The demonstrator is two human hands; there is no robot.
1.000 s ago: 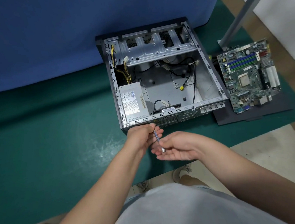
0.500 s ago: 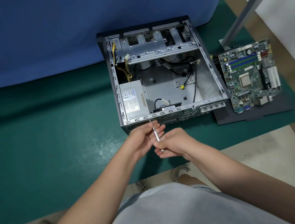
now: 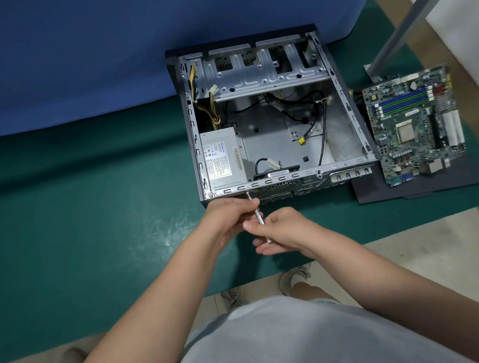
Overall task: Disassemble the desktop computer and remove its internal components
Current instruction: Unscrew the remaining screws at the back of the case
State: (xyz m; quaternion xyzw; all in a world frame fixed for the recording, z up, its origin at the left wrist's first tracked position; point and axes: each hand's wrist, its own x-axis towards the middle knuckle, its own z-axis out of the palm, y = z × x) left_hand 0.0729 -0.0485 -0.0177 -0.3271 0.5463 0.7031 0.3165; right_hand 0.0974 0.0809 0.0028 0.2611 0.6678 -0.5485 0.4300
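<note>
Seemingly so that a rear screw can be reached, an opened desktop computer case (image 3: 271, 121) is laid on its side on a green mat (image 3: 92, 221). A slim screwdriver (image 3: 256, 211) is held with its tip against the case's near panel, just below the power supply unit (image 3: 223, 156) still mounted inside. The shaft is pinched and steadied by the curled fingers of the left hand (image 3: 229, 216); the handle end is gripped by the right hand (image 3: 282, 229), probably for turning. The motherboard (image 3: 414, 127), already removed, is set aside on a dark panel (image 3: 419, 187) to the right.
</note>
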